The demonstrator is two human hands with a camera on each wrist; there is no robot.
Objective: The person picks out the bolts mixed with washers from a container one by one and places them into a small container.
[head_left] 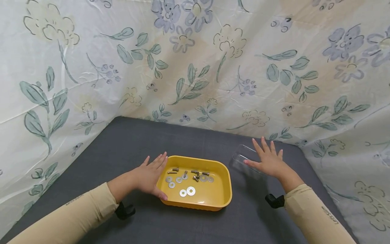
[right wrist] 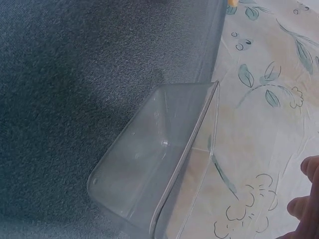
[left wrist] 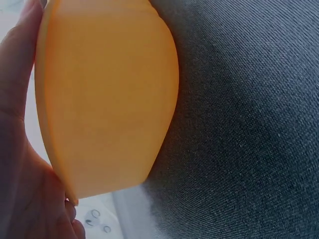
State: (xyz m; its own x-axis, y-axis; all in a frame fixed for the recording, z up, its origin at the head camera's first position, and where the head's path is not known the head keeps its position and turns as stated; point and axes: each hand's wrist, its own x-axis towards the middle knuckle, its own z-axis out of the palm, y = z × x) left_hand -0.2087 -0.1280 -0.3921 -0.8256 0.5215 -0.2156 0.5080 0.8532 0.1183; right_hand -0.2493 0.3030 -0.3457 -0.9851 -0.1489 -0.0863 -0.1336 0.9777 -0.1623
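A yellow plastic tray (head_left: 210, 196) sits on the dark cloth, with several metal screws (head_left: 195, 178) and flat washers (head_left: 191, 191) scattered in it. Against its left rim rests my left hand (head_left: 147, 178), fingers extended along the far side and thumb over the near edge. In the left wrist view, the tray's outer wall (left wrist: 109, 99) fills the middle beside that hand (left wrist: 20, 134). To the right, my right hand (head_left: 269, 163) is spread over a clear plastic box (head_left: 241, 149), partly covering it. The right wrist view shows this box (right wrist: 139, 154) apart from the fingertips (right wrist: 299, 206).
Dark grey cloth (head_left: 137, 135) covers the work surface. A floral curtain (head_left: 189, 88) closes off the back and both sides. Black straps (head_left: 275, 201) show under both wrists, below beige sleeves (head_left: 317, 213).
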